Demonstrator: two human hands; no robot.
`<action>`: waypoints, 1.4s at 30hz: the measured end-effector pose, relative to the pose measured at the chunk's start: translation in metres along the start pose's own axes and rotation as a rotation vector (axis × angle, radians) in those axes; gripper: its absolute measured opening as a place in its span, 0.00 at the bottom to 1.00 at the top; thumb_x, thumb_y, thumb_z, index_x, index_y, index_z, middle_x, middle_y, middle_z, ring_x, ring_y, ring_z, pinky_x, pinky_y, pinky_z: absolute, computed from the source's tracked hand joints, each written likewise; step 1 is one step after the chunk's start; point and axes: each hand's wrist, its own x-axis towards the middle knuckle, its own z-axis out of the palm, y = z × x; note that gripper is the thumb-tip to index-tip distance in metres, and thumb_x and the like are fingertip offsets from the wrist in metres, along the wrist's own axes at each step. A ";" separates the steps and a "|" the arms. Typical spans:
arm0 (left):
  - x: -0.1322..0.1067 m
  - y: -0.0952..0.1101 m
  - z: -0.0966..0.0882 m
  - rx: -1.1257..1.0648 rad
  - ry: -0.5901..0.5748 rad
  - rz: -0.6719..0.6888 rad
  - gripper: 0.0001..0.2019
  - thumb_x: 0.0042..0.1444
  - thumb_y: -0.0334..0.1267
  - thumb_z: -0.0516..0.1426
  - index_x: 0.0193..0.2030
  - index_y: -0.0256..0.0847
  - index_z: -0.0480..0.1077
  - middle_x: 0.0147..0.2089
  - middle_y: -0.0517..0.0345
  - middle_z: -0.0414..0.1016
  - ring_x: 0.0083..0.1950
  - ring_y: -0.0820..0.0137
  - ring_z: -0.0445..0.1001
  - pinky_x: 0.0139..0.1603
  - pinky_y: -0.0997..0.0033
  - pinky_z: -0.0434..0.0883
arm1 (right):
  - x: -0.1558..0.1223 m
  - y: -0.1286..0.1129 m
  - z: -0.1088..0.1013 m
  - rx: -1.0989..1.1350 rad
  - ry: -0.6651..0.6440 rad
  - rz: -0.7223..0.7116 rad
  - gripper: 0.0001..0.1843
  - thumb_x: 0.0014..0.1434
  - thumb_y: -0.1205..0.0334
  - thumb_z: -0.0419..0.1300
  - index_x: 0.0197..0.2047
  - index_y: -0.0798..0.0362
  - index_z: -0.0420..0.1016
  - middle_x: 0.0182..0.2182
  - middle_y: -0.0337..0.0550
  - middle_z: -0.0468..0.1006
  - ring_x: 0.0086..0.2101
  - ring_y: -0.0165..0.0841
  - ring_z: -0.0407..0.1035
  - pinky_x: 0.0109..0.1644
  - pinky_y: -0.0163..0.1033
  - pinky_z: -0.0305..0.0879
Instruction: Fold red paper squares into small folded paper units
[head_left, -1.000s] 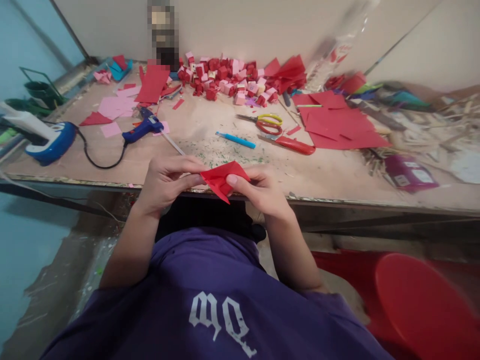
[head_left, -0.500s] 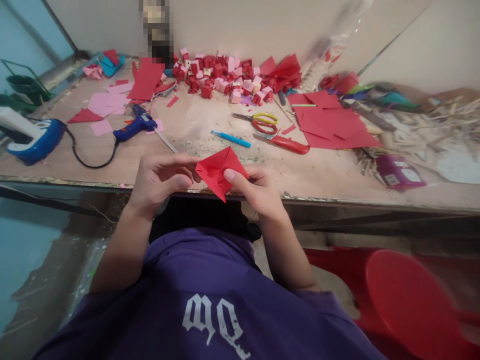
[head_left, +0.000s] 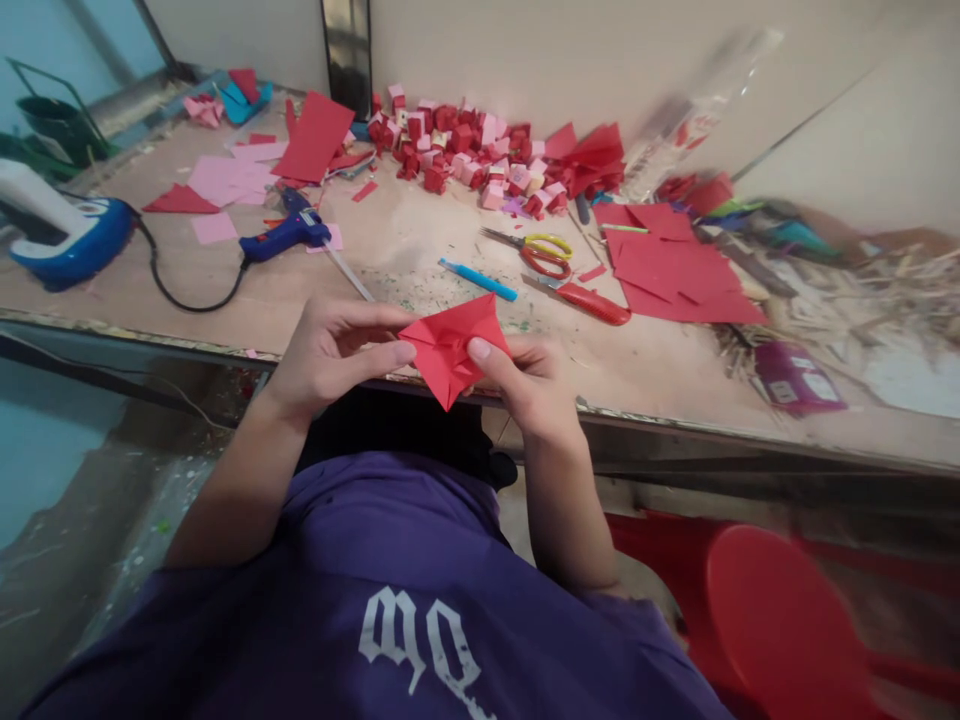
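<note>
Both my hands hold a folded piece of red paper [head_left: 448, 348] just over the near edge of the wooden table [head_left: 660, 365]. My left hand [head_left: 330, 350] pinches its left corner between thumb and fingers. My right hand [head_left: 525, 385] grips its right side, thumb pressed on top. The paper shows creases and a point hanging downward.
On the table lie a blue glue gun [head_left: 289, 235] with black cord, a blue pen [head_left: 478, 279], yellow-handled scissors [head_left: 536, 250], a red cutter [head_left: 589, 297], red paper sheets [head_left: 675, 265], pink sheets [head_left: 225, 180] and a heap of small red and pink folded cubes [head_left: 469, 155]. A red stool [head_left: 780, 620] stands at lower right.
The red paper has been unfolded wider and turned more upright between my hands. The view has tilted slightly.
</note>
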 end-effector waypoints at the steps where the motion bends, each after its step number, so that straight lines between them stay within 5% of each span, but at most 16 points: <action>1: 0.000 0.000 0.000 -0.028 0.000 -0.010 0.09 0.59 0.39 0.74 0.46 0.46 0.89 0.41 0.55 0.89 0.37 0.68 0.87 0.42 0.74 0.85 | 0.000 0.000 0.000 0.009 -0.002 0.000 0.27 0.62 0.37 0.72 0.26 0.51 0.85 0.23 0.40 0.81 0.23 0.30 0.71 0.28 0.35 0.69; 22: 0.009 0.006 0.011 0.090 0.099 -0.076 0.17 0.47 0.49 0.79 0.39 0.43 0.87 0.39 0.56 0.89 0.35 0.67 0.85 0.37 0.71 0.83 | 0.000 -0.005 0.004 -0.148 -0.059 -0.156 0.22 0.69 0.49 0.69 0.26 0.53 0.83 0.25 0.40 0.82 0.26 0.30 0.72 0.32 0.35 0.67; 25: 0.009 0.005 0.013 0.093 0.110 -0.076 0.15 0.48 0.48 0.78 0.36 0.40 0.86 0.32 0.57 0.86 0.30 0.69 0.83 0.33 0.72 0.82 | 0.002 -0.006 0.003 -0.182 -0.087 -0.213 0.21 0.70 0.52 0.69 0.26 0.53 0.81 0.25 0.39 0.79 0.26 0.29 0.69 0.33 0.35 0.66; 28: 0.010 0.005 0.015 0.106 0.134 -0.058 0.12 0.50 0.43 0.77 0.32 0.39 0.84 0.26 0.59 0.83 0.25 0.71 0.81 0.29 0.76 0.80 | 0.002 -0.006 0.001 -0.164 -0.111 -0.185 0.25 0.70 0.46 0.68 0.27 0.54 0.83 0.24 0.39 0.79 0.25 0.29 0.69 0.32 0.36 0.64; 31: 0.010 0.006 0.018 0.156 0.194 -0.035 0.08 0.52 0.40 0.74 0.31 0.39 0.83 0.24 0.60 0.82 0.23 0.70 0.81 0.25 0.76 0.79 | 0.002 -0.004 0.000 -0.044 -0.152 -0.100 0.24 0.61 0.38 0.74 0.36 0.54 0.88 0.28 0.42 0.83 0.28 0.33 0.74 0.34 0.37 0.70; 34: 0.009 0.006 0.019 0.228 0.243 -0.005 0.05 0.54 0.37 0.71 0.32 0.40 0.83 0.23 0.61 0.82 0.23 0.70 0.82 0.26 0.76 0.80 | 0.001 -0.004 0.001 -0.042 -0.153 -0.021 0.26 0.47 0.46 0.84 0.43 0.54 0.90 0.33 0.43 0.87 0.32 0.36 0.78 0.39 0.38 0.74; 42: 0.007 0.004 0.021 0.321 0.320 -0.007 0.11 0.58 0.44 0.70 0.32 0.39 0.80 0.23 0.60 0.81 0.23 0.69 0.82 0.27 0.76 0.82 | 0.002 -0.007 0.005 -0.116 -0.117 0.019 0.22 0.48 0.50 0.83 0.41 0.56 0.90 0.35 0.46 0.89 0.33 0.36 0.79 0.41 0.40 0.74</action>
